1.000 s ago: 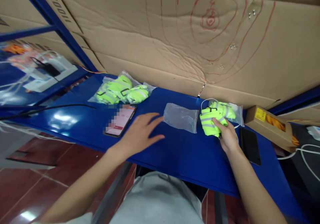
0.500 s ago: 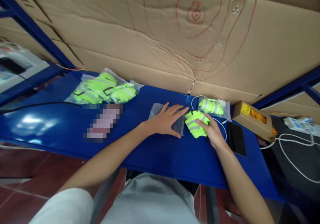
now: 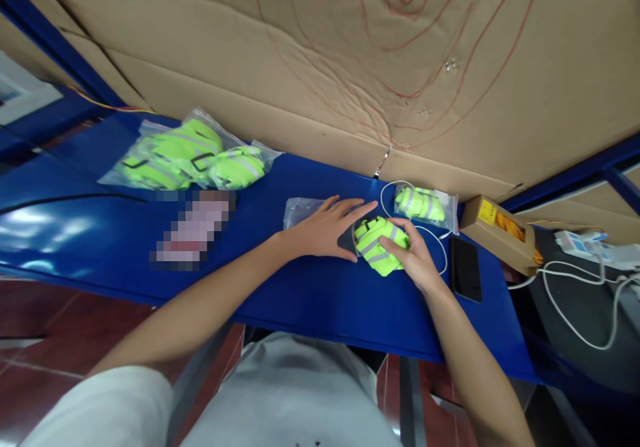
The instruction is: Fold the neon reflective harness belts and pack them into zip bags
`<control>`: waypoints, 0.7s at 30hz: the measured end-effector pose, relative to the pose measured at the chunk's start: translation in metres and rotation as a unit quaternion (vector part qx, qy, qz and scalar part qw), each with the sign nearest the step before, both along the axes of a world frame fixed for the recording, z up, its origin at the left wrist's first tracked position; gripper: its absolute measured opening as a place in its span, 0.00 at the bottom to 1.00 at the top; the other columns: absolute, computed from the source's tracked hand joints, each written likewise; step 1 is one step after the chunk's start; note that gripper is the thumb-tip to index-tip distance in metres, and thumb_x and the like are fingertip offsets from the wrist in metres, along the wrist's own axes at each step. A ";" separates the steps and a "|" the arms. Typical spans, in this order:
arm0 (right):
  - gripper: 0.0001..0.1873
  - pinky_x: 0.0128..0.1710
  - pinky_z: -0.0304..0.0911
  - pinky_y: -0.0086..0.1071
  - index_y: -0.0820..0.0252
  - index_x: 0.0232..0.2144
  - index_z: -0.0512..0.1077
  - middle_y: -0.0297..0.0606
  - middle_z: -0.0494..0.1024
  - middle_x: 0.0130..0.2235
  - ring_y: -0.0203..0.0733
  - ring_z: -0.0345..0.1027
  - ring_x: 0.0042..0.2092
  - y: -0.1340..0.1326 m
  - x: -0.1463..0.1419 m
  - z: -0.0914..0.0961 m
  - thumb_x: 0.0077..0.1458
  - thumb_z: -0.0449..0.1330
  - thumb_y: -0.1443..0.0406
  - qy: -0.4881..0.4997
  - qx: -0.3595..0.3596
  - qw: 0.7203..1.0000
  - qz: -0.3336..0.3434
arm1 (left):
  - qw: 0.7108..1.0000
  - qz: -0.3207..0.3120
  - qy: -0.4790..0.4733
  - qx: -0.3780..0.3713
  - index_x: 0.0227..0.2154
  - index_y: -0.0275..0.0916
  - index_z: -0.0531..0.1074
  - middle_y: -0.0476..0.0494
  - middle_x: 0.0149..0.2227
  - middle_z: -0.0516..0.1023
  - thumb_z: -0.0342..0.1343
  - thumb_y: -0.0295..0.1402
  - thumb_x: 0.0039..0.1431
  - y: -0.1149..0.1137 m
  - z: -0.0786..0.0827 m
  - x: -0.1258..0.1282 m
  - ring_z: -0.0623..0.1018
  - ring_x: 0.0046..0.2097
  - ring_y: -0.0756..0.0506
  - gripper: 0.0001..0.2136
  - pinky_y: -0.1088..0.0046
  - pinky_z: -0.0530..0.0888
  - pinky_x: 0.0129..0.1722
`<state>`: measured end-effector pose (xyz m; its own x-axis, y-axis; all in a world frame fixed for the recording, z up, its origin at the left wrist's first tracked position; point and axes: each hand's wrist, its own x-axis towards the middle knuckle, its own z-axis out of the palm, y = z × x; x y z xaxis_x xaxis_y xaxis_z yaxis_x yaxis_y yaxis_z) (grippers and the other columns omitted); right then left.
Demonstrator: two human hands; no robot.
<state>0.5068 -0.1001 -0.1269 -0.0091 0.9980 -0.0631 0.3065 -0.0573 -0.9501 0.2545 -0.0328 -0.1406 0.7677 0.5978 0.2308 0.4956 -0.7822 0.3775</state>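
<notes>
My right hand (image 3: 411, 255) grips a folded neon-yellow reflective vest (image 3: 383, 246) with grey stripes, thumb on top and fingers along its far side. The bundle's left edge meets the right end of a clear plastic bag (image 3: 300, 211) lying flat on the blue table. Over that bag my left hand (image 3: 327, 228) is spread, its fingers apart and pointing right towards the vest. It covers much of the bag, so I cannot tell whether the fingertips are inside the opening.
Several bagged yellow vests (image 3: 185, 154) lie at the back left, near a blurred-out pinkish object (image 3: 195, 227). Behind my right hand are another bagged vest (image 3: 420, 204) and a white cable (image 3: 445, 254). A black phone (image 3: 466, 268) and a cardboard box (image 3: 500, 234) sit further right.
The vest in my right hand has moved left, closing the small gap to the bag and my left hand. My left hand stays spread over the bag. The view has shifted slightly.
</notes>
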 end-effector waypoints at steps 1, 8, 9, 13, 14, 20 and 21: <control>0.26 0.46 0.70 0.36 0.50 0.52 0.74 0.34 0.82 0.48 0.46 0.76 0.47 0.000 -0.001 0.000 0.52 0.72 0.51 -0.015 -0.001 1.000 0.018 | 1.000 0.007 0.010 0.007 0.76 0.46 0.39 0.25 0.74 0.53 0.69 0.58 0.51 0.001 -0.002 0.000 0.56 0.75 0.27 0.59 0.41 0.45 0.72; 0.25 0.52 0.68 0.40 0.51 0.52 0.78 0.36 0.83 0.50 0.48 0.76 0.50 0.002 -0.002 -0.001 0.53 0.71 0.52 -0.051 0.050 0.997 0.028 | 0.999 -0.032 0.016 0.004 0.76 0.43 0.39 0.26 0.69 0.64 0.69 0.58 0.51 -0.003 -0.009 0.005 0.64 0.72 0.31 0.59 0.45 0.44 0.73; 0.25 0.55 0.67 0.40 0.51 0.53 0.77 0.36 0.82 0.53 0.49 0.75 0.52 0.001 -0.003 -0.001 0.54 0.71 0.53 -0.057 0.070 0.996 0.019 | 0.999 -0.039 0.013 0.000 0.76 0.44 0.38 0.26 0.71 0.61 0.69 0.58 0.51 -0.004 -0.010 0.007 0.61 0.73 0.31 0.59 0.44 0.42 0.74; 0.26 0.52 0.69 0.40 0.53 0.53 0.77 0.38 0.82 0.51 0.49 0.76 0.50 0.001 -0.004 0.000 0.54 0.70 0.52 -0.087 0.045 0.994 0.050 | 0.999 -0.024 -0.004 -0.031 0.76 0.43 0.33 0.23 0.75 0.53 0.68 0.59 0.52 -0.006 -0.013 0.010 0.54 0.76 0.29 0.61 0.39 0.37 0.73; 0.27 0.49 0.69 0.40 0.54 0.53 0.77 0.38 0.83 0.49 0.49 0.77 0.48 0.002 -0.004 0.000 0.54 0.70 0.51 -0.094 0.022 0.993 0.062 | 0.999 -0.024 -0.007 -0.044 0.76 0.43 0.32 0.24 0.74 0.54 0.67 0.59 0.53 -0.006 -0.014 0.011 0.55 0.76 0.29 0.61 0.38 0.37 0.72; 0.23 0.44 0.70 0.38 0.56 0.50 0.78 0.38 0.84 0.46 0.48 0.78 0.44 0.002 0.005 0.007 0.56 0.68 0.52 -0.103 -0.042 0.986 0.125 | 0.991 -0.072 -0.025 -0.107 0.76 0.48 0.28 0.30 0.73 0.60 0.68 0.57 0.53 -0.019 -0.008 0.019 0.64 0.72 0.33 0.62 0.43 0.43 0.74; 0.22 0.45 0.70 0.39 0.55 0.51 0.78 0.38 0.84 0.48 0.48 0.78 0.45 0.002 0.006 0.008 0.56 0.68 0.53 -0.103 -0.039 0.983 0.148 | 0.989 -0.086 -0.027 -0.114 0.75 0.48 0.27 0.31 0.73 0.60 0.69 0.55 0.54 -0.022 -0.007 0.021 0.65 0.72 0.34 0.62 0.45 0.45 0.74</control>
<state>0.5132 -0.0984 -0.1188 -0.2766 0.9456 -0.1712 0.5065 -0.0079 -0.8622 0.2760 -0.0552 -0.1475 0.8528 0.5009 0.1477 0.3377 -0.7447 0.5756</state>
